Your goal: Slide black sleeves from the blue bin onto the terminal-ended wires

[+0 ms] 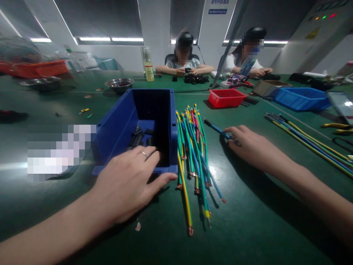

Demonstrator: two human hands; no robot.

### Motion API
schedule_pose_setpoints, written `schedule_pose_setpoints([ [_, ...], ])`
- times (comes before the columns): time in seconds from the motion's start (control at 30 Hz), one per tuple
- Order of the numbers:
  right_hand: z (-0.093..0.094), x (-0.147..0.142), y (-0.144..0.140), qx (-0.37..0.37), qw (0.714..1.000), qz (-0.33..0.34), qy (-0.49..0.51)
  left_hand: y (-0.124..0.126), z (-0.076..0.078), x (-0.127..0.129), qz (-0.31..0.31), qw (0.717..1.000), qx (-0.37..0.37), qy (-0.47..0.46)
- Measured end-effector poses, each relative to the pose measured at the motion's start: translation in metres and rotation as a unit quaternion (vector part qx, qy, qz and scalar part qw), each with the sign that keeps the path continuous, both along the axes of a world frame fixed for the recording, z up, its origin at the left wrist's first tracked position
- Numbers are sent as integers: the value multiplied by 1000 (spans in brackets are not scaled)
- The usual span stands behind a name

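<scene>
My left hand point(129, 180) reaches over the front lip of a dark blue bin point(110, 129). Its thumb is spread apart at the lip, and the fingertips dip inside, partly hidden. Short black sleeves point(137, 138) lie in the bin just beyond those fingers. On the right, my right hand point(244, 145) pinches a blue wire point(219, 130) whose far end has a black sleeve on it. Between my hands lies a loose bundle of green, yellow, blue and red wires point(190, 147), several with bare copper ends toward me.
Sleeved wires point(309, 141) lie at the right, near yellow-handled pliers point(336, 127). Farther back stand a red tray point(226, 98), a blue tray point(302, 99), a metal bowl point(119, 85) and a bottle point(149, 68). Two people sit across the green table point(248, 228).
</scene>
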State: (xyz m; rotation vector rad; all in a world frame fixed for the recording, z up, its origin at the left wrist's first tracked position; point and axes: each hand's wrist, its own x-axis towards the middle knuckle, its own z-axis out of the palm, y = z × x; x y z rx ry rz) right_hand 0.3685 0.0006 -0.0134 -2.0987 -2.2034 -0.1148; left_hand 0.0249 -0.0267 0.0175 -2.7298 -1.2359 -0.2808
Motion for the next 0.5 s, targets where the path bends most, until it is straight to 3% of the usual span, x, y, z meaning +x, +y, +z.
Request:
schedule_pose_setpoints([
  [0.1, 6, -8, 0, -24, 1000, -15, 13, 0, 5, 0, 14, 998, -67, 2],
  [0.23, 11, -18, 0, -54, 997, -10, 56, -1, 9, 1, 21, 995, -101, -2],
  [0.5, 17, -28, -8, -63, 996, -48, -39, 1, 5, 0, 14, 999, -48, -13],
])
